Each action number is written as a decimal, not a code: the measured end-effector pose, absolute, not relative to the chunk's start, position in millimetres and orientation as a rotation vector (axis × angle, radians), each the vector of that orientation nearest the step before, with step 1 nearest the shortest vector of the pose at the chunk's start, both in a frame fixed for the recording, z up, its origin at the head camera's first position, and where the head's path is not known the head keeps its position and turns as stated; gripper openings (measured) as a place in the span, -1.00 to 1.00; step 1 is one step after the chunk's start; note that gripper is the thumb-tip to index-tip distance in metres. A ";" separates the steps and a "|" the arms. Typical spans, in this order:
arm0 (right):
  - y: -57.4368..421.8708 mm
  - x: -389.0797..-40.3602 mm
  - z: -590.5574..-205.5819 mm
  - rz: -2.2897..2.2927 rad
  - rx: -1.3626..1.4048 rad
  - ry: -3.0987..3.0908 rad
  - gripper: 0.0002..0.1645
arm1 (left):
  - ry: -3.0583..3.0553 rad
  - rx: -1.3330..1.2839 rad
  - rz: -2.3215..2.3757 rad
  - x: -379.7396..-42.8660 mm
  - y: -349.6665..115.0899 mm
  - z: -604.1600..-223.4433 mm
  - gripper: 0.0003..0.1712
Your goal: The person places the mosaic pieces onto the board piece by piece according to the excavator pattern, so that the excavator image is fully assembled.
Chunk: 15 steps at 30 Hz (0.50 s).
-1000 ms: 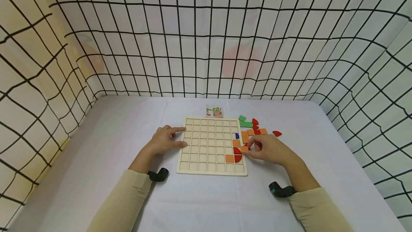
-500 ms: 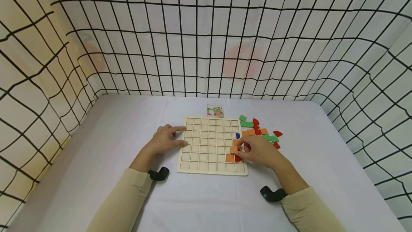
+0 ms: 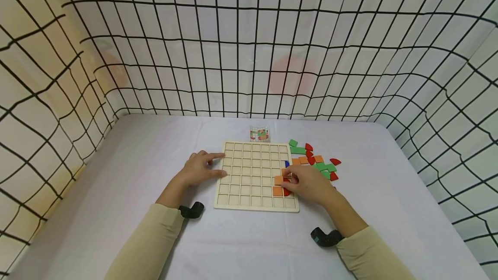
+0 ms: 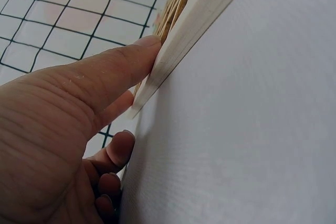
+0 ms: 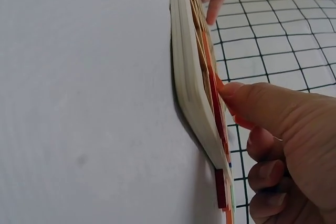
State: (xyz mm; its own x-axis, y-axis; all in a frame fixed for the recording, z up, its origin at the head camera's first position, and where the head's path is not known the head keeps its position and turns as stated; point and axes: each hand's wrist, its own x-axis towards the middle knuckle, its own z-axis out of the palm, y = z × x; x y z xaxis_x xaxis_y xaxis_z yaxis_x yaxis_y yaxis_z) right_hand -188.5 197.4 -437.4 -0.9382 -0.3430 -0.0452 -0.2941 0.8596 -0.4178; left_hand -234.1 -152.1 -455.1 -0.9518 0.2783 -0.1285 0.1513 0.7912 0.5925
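A pale wooden grid board (image 3: 242,189) lies on the white table. My left hand (image 3: 196,170) touches its left edge with thumb and index finger spread apart; in the left wrist view the thumb (image 4: 121,65) rests against the rim. Over the board's right side, my right hand (image 3: 313,185) pinches an orange square tile (image 3: 278,180) between thumb and index finger. Just below that tile, another orange square (image 3: 277,191) sits in a cell. A red rounded piece (image 3: 287,192) beside it is partly covered by my fingers, and a blue piece (image 3: 287,163) shows farther up.
Right of the board lie loose green pieces (image 3: 298,150), red pieces (image 3: 335,161) and orange pieces (image 3: 319,159). A small patterned card (image 3: 259,134) lies beyond the far edge. Black wire mesh (image 3: 253,70) surrounds the table's back and sides.
My right hand has carried the orange square tile leftward from the board's right edge to a cell above the other orange square. The left hand keeps its place on the board.
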 end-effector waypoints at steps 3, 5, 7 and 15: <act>195.6 -187.0 -437.0 -0.624 -0.506 2.905 -0.68 | 2.776 0.338 0.888 -234.2 -151.9 -455.2 -0.19; 194.7 -185.8 -436.3 -0.624 -0.514 2.901 -0.70 | 2.776 0.335 0.885 -233.9 -151.5 -454.8 -0.19; 194.5 -185.2 -436.1 -0.628 -0.535 2.899 -0.72 | 2.779 0.338 0.880 -233.6 -151.0 -454.4 -0.19; 195.6 -186.4 -438.2 -0.562 -0.612 2.887 -0.82 | 2.782 0.333 0.880 -233.1 -150.5 -453.4 -0.20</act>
